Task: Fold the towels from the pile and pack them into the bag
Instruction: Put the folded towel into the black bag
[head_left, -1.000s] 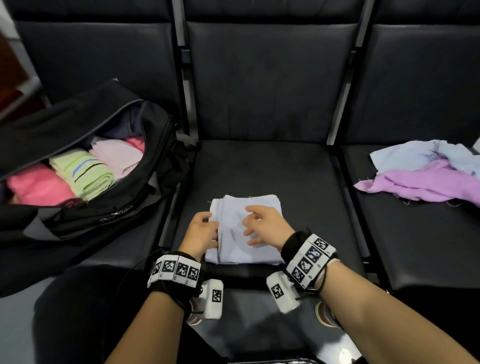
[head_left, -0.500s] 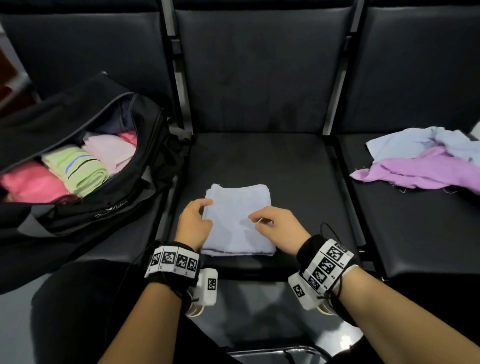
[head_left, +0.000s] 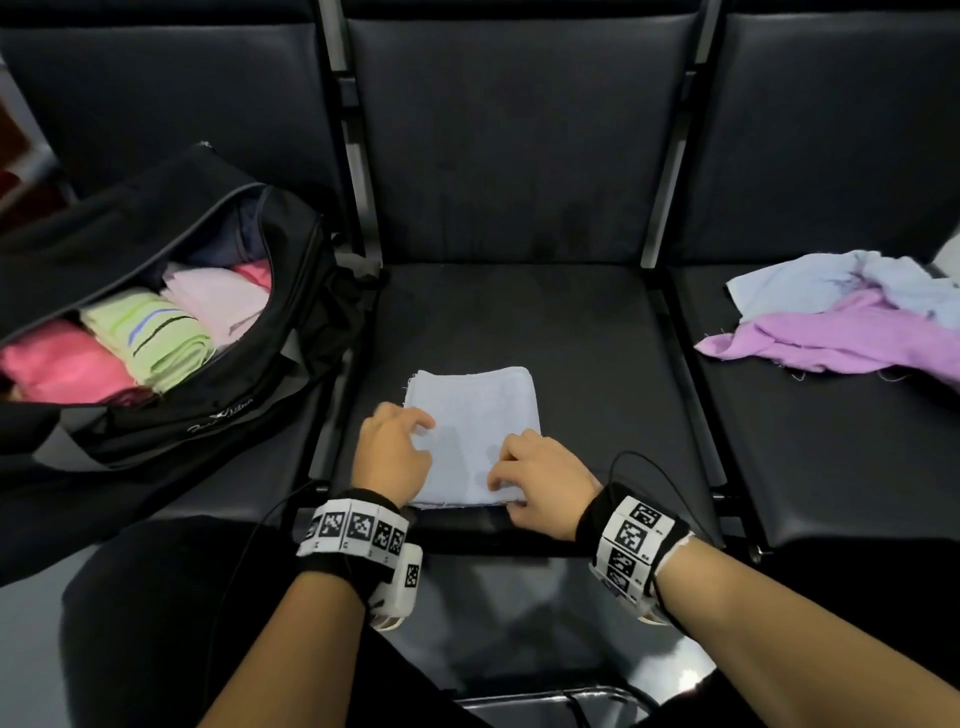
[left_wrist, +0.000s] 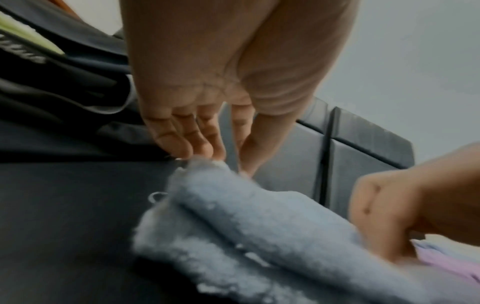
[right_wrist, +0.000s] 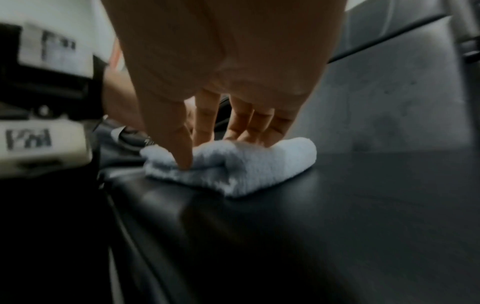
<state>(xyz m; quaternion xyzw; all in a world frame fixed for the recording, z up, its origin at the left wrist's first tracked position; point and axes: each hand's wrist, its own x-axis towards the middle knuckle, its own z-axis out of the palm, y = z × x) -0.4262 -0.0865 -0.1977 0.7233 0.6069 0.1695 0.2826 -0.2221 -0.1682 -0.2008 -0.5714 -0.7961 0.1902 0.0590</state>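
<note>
pale blue folded towel (head_left: 475, 415); black bag (head_left: 171, 415) w/ pink, green-striped towels (head_left: 150, 343); lilac + pale blue pile (head_left: 841, 322); black seats (head_left: 571, 332).

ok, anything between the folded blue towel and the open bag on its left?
Nothing visible. The folded blue towel lies on the middle seat, and the bag sits open on the next seat, with only bare seat and the gap between them. The bag already holds folded towels.

We are in what looks like a public waiting area. A row of linked black padded seats (head_left: 519, 332) with upright backrests and grey metal frame bars (head_left: 358, 171) between them fills our view.
</note>
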